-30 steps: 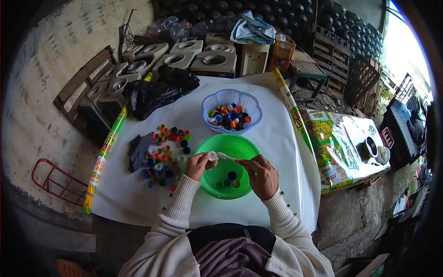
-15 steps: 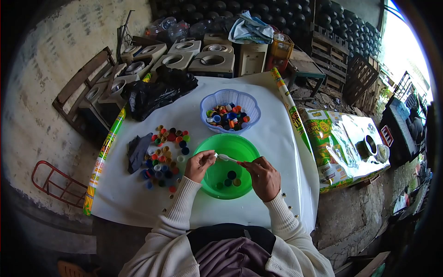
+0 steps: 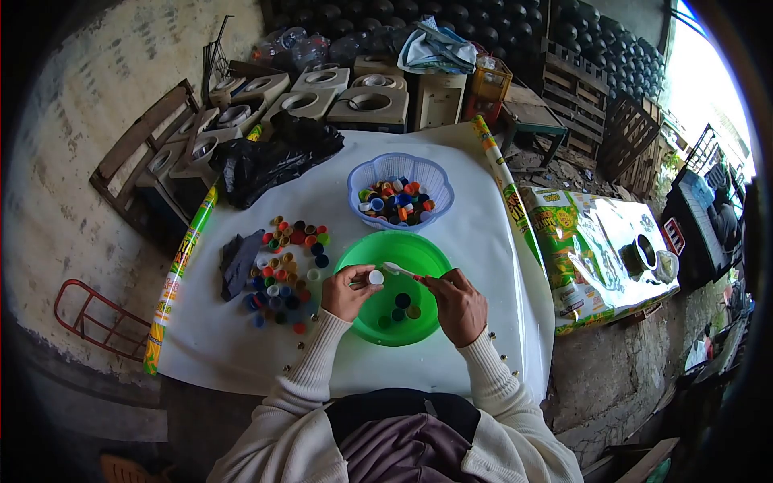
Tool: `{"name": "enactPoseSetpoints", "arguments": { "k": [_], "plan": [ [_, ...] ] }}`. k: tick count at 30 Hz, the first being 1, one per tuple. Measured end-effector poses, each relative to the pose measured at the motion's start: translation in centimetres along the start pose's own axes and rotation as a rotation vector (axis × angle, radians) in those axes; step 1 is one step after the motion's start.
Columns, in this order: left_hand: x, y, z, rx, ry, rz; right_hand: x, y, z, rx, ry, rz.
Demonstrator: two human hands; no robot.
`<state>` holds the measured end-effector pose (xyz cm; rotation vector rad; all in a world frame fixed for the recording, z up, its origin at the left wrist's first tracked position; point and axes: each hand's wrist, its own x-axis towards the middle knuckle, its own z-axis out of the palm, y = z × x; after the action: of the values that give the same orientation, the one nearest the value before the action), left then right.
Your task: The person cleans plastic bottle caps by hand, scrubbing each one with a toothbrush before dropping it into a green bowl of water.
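Observation:
My left hand (image 3: 347,293) pinches a white bottle cap (image 3: 375,277), its round face turned up, over the left part of the green basin (image 3: 372,322). Closed around the handle of a toothbrush (image 3: 400,270), my right hand (image 3: 459,304) is over the basin's right side. The brush's white head points left, slightly apart from the cap. Several dark and yellowish caps (image 3: 401,300) lie in the basin. Behind it stands a blue-violet basket (image 3: 441,181) with many coloured caps.
Loose caps (image 3: 287,280) are spread left of the basin, beside a dark cloth (image 3: 240,264). A black plastic bag (image 3: 274,161) lies at the table's back left. Rolled sheet edges (image 3: 185,270) flank the white table cover (image 3: 217,346). A foil-covered surface (image 3: 600,249) is at right.
The white cap in my left hand has turned to show its round face. The brush head has moved slightly up and away from the cap.

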<state>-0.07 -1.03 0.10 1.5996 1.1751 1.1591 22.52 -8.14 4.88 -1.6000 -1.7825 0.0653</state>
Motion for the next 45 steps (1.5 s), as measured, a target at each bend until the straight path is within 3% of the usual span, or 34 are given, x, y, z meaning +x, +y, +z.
{"name": "enactPoseSetpoints", "arguments": {
  "k": [3,9,12,16,21,24,27,30,33,36,39,45],
  "plan": [
    [0.0,-0.4,-0.1,0.013,0.023,0.029,-0.1,-0.5,-0.6,0.110,-0.132,-0.027],
    [0.8,-1.4,-0.9,-0.045,0.008,-0.005,1.2,1.6,2.2,-0.268,-0.110,-0.195],
    [0.8,-0.7,-0.8,-0.248,0.046,-0.094,0.9,1.0,1.9,-0.151,-0.351,-0.253],
    [1.0,-1.4,-1.4,-0.176,0.054,-0.140,1.4,-1.2,-1.0,-0.031,-0.166,-0.136],
    [0.9,-0.9,-0.7,-0.185,-0.027,-0.129,0.5,-1.1,-0.7,-0.043,-0.086,-0.206],
    [1.0,0.0,-0.3,-0.362,-0.047,-0.181,0.6,-1.0,-1.0,0.009,-0.075,-0.163],
    [1.3,-1.3,-0.2,-0.138,-0.078,-0.061,-0.3,-0.7,-1.0,0.015,-0.115,-0.135],
    [1.2,-0.8,0.1,0.273,0.104,0.203,-0.5,-0.3,-1.6,-0.022,-0.033,-0.093],
    [1.2,-1.2,0.0,0.308,-0.065,0.152,-1.2,0.6,-2.2,-0.034,0.022,-0.031],
    [1.8,-1.2,0.2,0.475,0.039,0.276,-2.3,1.1,-2.7,0.002,0.047,0.028],
    [2.4,-0.3,-0.4,0.647,-0.294,0.145,-3.7,1.7,-2.7,0.045,0.076,0.047],
    [7.4,4.7,-0.1,0.557,-0.171,0.380,-5.1,2.6,-3.0,0.095,0.103,0.107]
  ]
}}
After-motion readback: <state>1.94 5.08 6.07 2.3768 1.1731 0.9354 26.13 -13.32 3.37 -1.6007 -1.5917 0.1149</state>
